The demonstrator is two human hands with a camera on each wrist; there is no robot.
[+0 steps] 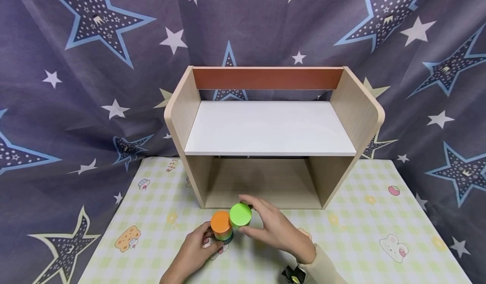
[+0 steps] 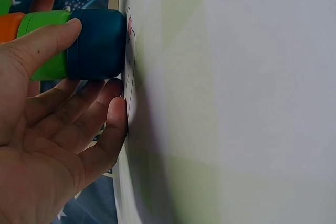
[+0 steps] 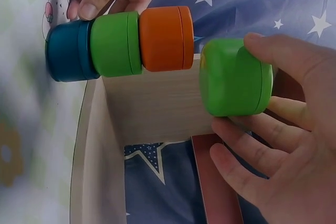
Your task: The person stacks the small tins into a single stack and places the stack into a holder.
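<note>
Head view: checked cloth (image 1: pixel 353 250), starry backdrop (image 1: pixel 258 26); left hand (image 1: pixel 195 248) grips stack (image 1: pixel 221 222), right hand (image 1: pixel 277 229) green container (image 1: pixel 240 215).

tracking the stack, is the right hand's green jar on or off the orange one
Off: the right wrist view shows a gap between that green jar and the orange jar atop the stack.
</note>
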